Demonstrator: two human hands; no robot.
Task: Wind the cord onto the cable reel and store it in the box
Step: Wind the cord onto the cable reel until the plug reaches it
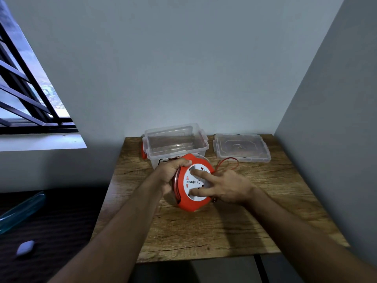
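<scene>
An orange cable reel (186, 203) with a white socket face is held tilted above the wooden table (224, 225). My left hand (171, 174) grips its upper left rim. My right hand (228, 185) lies against the white face, with fingers spread and pressed into its recesses. Red cord is wound in the reel's groove on the left side. A loose loop of red cord (229, 162) trails on the table behind my right hand. The clear plastic box (175, 144) stands open just behind the reel.
The box's clear lid (241, 147) lies flat at the back right of the table. Walls close the table in at the back and right. A window with bars (26, 94) is on the left. A blue bottle (20, 211) lies on the dark surface to the left.
</scene>
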